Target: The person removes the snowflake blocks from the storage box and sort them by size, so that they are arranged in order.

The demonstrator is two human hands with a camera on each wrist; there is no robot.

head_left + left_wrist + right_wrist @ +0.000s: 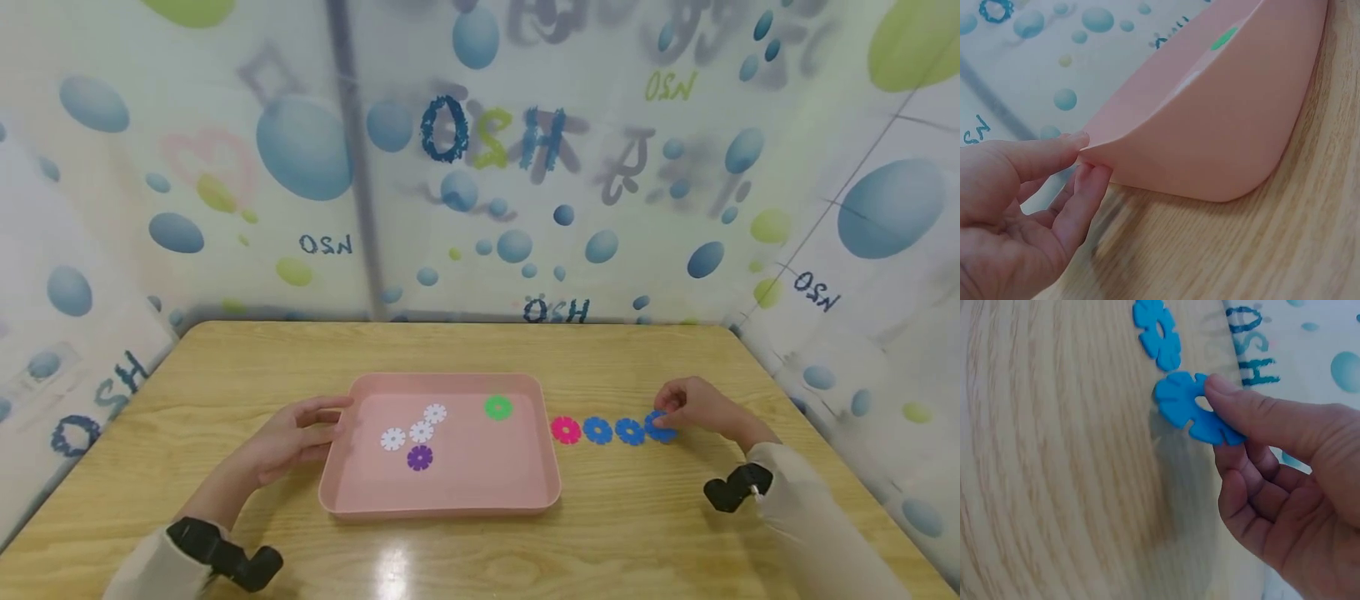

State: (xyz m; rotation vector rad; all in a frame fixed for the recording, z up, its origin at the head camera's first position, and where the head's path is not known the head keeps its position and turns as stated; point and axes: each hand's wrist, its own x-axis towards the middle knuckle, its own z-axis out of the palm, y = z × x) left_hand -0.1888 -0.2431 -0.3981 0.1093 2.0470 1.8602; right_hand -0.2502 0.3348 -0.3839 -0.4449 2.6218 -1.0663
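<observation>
Between thumb and fingers my right hand (pixel 697 406) pinches a blue snowflake disc (pixel 1180 405), a flat notched piece with a hole in its middle. It is at the right end of a row on the table: a pink snowflake disc (pixel 566 430), then two more blue discs, one of them the nearest blue disc (pixel 629 431). At the left, my left hand (pixel 296 437) pinches the rim of a pink tray (pixel 1210 144), thumb on top and fingers below. Inside the tray lie three white discs (pixel 393 439), a purple disc (pixel 420 457) and a green disc (pixel 498 407).
All of this is on a light wooden table (pixel 637 533). A patterned curtain (pixel 480 208) with blue and green dots hangs behind the table and along both sides. Each wrist carries a black camera mount (pixel 738 487).
</observation>
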